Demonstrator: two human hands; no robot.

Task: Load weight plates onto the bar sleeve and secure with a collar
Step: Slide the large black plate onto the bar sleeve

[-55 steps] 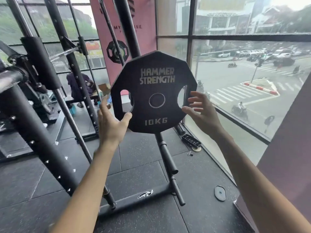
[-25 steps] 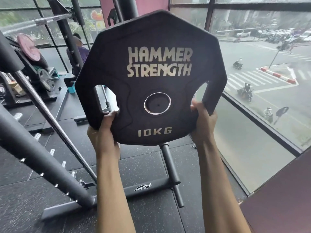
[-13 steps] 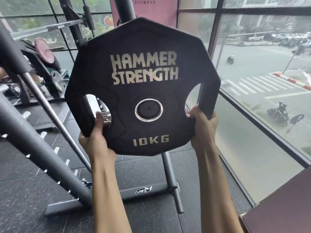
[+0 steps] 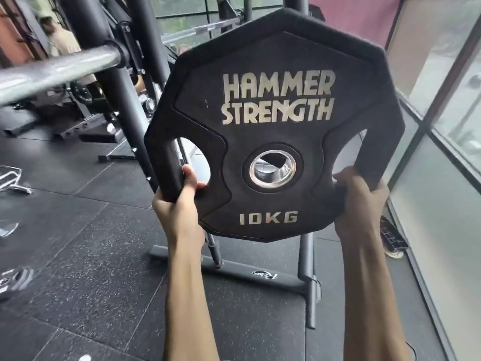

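The 10 kg weight plate (image 4: 273, 121) hung upright in the air in front of us, lettering facing us, on no peg and no bar. Our left grip (image 4: 179, 194) was curled round the rim bar of the left handle cut-out, thumb across the front. Our right grip (image 4: 359, 201) was wrapped round the rim at the right cut-out, fingers hidden behind it.

Half a second before, the centre hole (image 4: 272, 168) had looked filled with something dark. Now we could see straight through its steel ring, so we judged the plate had come clear of its storage peg. Our view had also swung left: the chrome bar sleeve (image 4: 59, 66), blurred, had come into sight at upper left, well apart from the plate and higher than the hole. That put us in the carrying step, with nothing loaded and no collar in sight.

Two seconds earlier both grips had been spread open, just reaching for the plate. Below it stood the rack base (image 4: 234, 272) on the rubber floor (image 4: 78, 230), with the window (image 4: 442, 178) to our right.
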